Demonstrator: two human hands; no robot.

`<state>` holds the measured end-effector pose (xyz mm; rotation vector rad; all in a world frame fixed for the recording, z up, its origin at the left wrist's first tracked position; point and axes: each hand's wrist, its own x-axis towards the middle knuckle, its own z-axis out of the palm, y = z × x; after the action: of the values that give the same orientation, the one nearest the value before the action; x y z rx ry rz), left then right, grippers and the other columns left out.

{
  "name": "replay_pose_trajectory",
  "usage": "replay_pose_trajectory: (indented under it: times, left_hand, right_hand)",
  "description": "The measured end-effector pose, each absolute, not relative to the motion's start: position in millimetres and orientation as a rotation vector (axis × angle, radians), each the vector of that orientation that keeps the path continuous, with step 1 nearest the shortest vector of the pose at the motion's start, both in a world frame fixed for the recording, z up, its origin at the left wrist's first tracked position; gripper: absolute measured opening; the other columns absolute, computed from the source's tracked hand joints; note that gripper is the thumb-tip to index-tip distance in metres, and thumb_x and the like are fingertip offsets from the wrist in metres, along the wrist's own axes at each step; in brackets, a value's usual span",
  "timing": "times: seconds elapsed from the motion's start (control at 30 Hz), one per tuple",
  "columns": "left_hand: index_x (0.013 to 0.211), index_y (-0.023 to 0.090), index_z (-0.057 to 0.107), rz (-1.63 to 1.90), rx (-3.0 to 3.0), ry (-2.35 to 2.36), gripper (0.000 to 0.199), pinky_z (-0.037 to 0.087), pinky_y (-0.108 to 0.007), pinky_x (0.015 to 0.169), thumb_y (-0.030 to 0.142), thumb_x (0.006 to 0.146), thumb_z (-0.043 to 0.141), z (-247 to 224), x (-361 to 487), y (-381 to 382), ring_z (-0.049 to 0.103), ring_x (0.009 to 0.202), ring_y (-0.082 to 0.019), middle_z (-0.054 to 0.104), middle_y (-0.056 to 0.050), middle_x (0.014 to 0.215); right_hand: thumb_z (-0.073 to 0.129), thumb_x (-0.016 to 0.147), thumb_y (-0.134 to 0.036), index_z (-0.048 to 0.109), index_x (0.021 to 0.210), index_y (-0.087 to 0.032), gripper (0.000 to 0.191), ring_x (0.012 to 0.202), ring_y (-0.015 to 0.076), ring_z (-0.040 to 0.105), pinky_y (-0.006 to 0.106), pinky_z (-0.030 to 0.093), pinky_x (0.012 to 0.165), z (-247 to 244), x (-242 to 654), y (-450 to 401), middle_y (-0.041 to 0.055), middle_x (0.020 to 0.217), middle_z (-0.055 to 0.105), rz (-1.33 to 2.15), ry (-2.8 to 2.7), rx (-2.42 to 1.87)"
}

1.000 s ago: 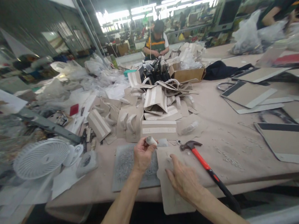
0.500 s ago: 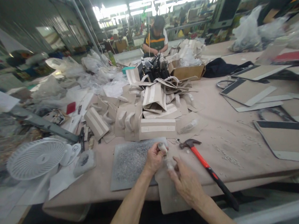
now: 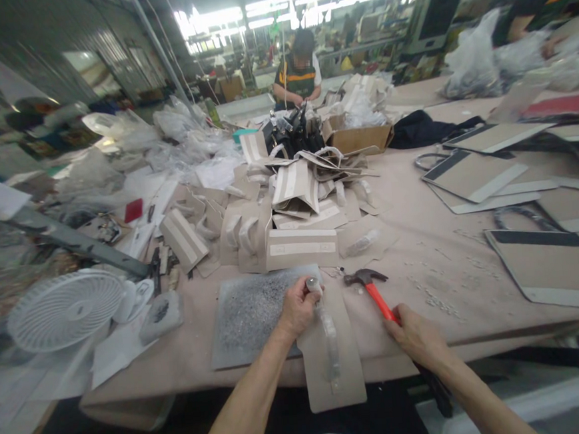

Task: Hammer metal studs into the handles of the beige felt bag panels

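cylinder [image 3: 315,285], pale, grey-topped | left fingers [image 3: 302,287] pinching it | hammer [image 3: 377,298], red-handled | right fingers [image 3: 393,328] curled round it | panel [image 3: 349,353], flat, beige

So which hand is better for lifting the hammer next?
Probably the right hand: it is on the handle of the hammer. The left hand seems busier, holding a small pale cylinder, and it is farther from the hammer.

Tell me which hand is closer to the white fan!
Left. The left hand is to the right of the fan, holding a small whitish cylinder; the right hand is farther right, on the hammer.
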<state>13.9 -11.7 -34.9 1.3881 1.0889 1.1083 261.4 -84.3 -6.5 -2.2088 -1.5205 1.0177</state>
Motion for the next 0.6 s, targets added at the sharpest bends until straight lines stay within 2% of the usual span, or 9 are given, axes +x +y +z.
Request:
replay_pose_trajectory:
  times: [0.07, 0.17, 0.3, 0.4, 0.5, 0.6]
  left_hand:
    - [0.095, 0.018, 0.066, 1.094, 1.47, 1.093, 0.017, 0.049, -0.026, 0.073, 0.02, 0.079, 0.061, -33.4, 13.4, -13.6, 0.066, 0.08, -0.018, 0.074, -0.005, 0.089]
    - [0.094, 0.018, 0.068, 1.07, 1.607, 1.133, 0.016, 0.048, -0.027, 0.074, 0.018, 0.08, 0.059, -32.3, 12.3, -17.1, 0.065, 0.079, -0.018, 0.073, -0.003, 0.086]
    - [0.097, 0.019, 0.068, 1.045, 1.706, 1.163, 0.017, 0.046, -0.027, 0.073, 0.018, 0.083, 0.058, -33.3, 11.2, -20.2, 0.062, 0.077, -0.018, 0.07, -0.002, 0.084]
    - [0.097, 0.019, 0.067, 1.052, 1.718, 1.157, 0.017, 0.045, -0.026, 0.071, 0.018, 0.083, 0.057, -34.2, 11.9, -20.8, 0.06, 0.073, -0.017, 0.068, -0.001, 0.08]
    - [0.092, 0.018, 0.068, 1.06, 1.69, 1.149, 0.015, 0.043, -0.025, 0.066, 0.018, 0.083, 0.056, -35.5, 13.0, -20.6, 0.057, 0.068, -0.016, 0.065, 0.0, 0.074]
    - [0.094, 0.019, 0.069, 1.061, 1.682, 1.147, 0.016, 0.044, -0.025, 0.068, 0.019, 0.082, 0.058, -37.9, 12.9, -20.1, 0.058, 0.071, -0.016, 0.066, 0.0, 0.076]
  right_hand:
    - [0.04, 0.088, -0.032, 0.041, 0.074, -0.023, 0.017, 0.051, 0.0129, 0.05, 0.025, 0.041, 0.05, 7.4, 252.4, -82.7, -0.001, 0.065, 0.051, 1.273, -1.419, -2.077]
    - [0.033, 0.09, -0.042, 0.039, 0.078, -0.025, 0.022, 0.044, 0.0113, 0.045, 0.024, 0.038, 0.044, 34.8, 237.3, -86.3, -0.0046, 0.062, 0.048, 1.348, -1.336, -1.93]
    - [0.038, 0.092, -0.049, 0.04, 0.08, -0.025, 0.027, 0.047, 0.0128, 0.046, 0.025, 0.035, 0.049, 61.9, 221.9, -95.3, -0.0055, 0.056, 0.047, 0.855, -1.581, -1.719]
    - [0.036, 0.094, -0.038, 0.042, 0.082, -0.024, 0.019, 0.045, 0.0139, 0.045, 0.027, 0.026, 0.049, 64.8, 220.2, -95.3, -0.0036, 0.053, 0.048, 0.481, -1.915, -1.678]
    - [0.038, 0.091, -0.03, 0.044, 0.08, -0.024, 0.014, 0.041, 0.013, 0.042, 0.028, 0.018, 0.048, 77.8, 226.5, -89.3, -0.0019, 0.052, 0.052, 0.37, -2.182, -1.721]
    - [0.04, 0.093, -0.036, 0.043, 0.079, -0.025, 0.018, 0.04, 0.0119, 0.039, 0.027, 0.02, 0.047, 120.2, 230.9, -86.6, -0.0038, 0.05, 0.049, 0.236, -2.09, -1.662]
